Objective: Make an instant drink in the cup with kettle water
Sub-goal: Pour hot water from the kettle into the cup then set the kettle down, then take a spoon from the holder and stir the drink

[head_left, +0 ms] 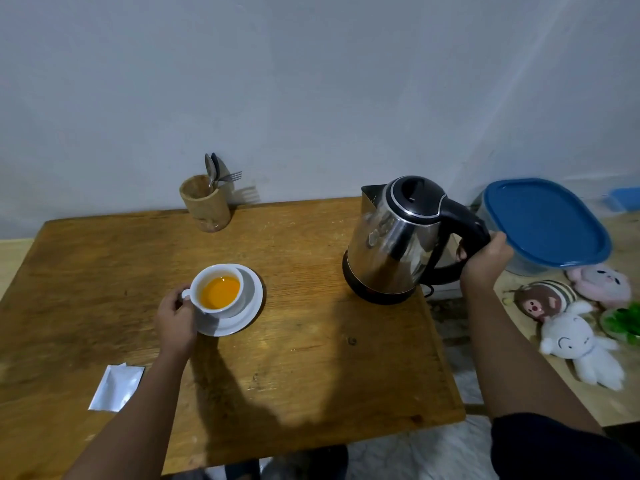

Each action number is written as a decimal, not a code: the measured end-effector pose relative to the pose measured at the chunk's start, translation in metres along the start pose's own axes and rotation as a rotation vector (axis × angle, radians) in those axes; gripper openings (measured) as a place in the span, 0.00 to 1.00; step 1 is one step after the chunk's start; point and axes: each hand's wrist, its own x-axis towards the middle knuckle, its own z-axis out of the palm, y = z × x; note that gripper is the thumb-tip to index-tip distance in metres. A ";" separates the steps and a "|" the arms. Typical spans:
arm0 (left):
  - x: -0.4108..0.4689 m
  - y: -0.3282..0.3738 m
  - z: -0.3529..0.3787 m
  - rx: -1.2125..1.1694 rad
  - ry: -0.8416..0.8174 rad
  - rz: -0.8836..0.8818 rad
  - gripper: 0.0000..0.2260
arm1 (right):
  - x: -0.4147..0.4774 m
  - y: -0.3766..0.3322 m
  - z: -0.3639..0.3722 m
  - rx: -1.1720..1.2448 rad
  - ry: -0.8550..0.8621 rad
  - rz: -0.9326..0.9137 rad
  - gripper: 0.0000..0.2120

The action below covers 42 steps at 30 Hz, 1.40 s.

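Note:
A white cup (pixel 231 304) holding orange liquid sits tilted on a white saucer (pixel 252 308) on the wooden table (pixel 311 358). My left hand (pixel 176 320) grips the cup's handle from the left. A steel kettle (pixel 394 240) with a black lid and handle stands on its base at the table's right edge. My right hand (pixel 485 261) is closed around the kettle's handle. An opened silver sachet (pixel 116 388) lies flat near the table's front left.
A wooden holder (pixel 205 206) with spoons and a fork stands against the wall. Right of the kettle, a container with a blue lid (pixel 543 223), several plush toys (pixel 575 341) and a green plant (pixel 623 322) crowd a side surface.

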 end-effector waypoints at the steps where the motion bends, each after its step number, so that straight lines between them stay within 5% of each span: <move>1: 0.000 0.000 0.000 -0.006 0.006 -0.008 0.12 | 0.002 0.002 -0.001 -0.015 -0.004 0.012 0.21; 11: 0.001 -0.002 -0.002 -0.010 -0.020 -0.002 0.12 | -0.024 -0.003 0.023 -0.054 -0.140 0.037 0.22; 20: 0.001 0.000 -0.007 0.027 -0.061 0.007 0.12 | -0.030 0.005 0.024 -0.122 -0.094 0.128 0.19; 27: 0.002 0.008 -0.013 0.118 -0.096 0.017 0.12 | -0.032 0.000 0.029 -0.426 -0.066 -0.054 0.19; 36: 0.009 0.010 -0.032 0.188 -0.269 0.124 0.07 | -0.068 -0.055 0.098 -0.587 -0.244 -0.524 0.13; 39: 0.013 0.010 -0.036 0.196 -0.302 0.157 0.06 | -0.107 -0.047 0.155 -0.528 -0.418 -0.532 0.11; 42: 0.017 0.006 -0.038 0.197 -0.334 0.169 0.07 | -0.146 -0.019 0.221 -0.507 -0.666 -0.335 0.09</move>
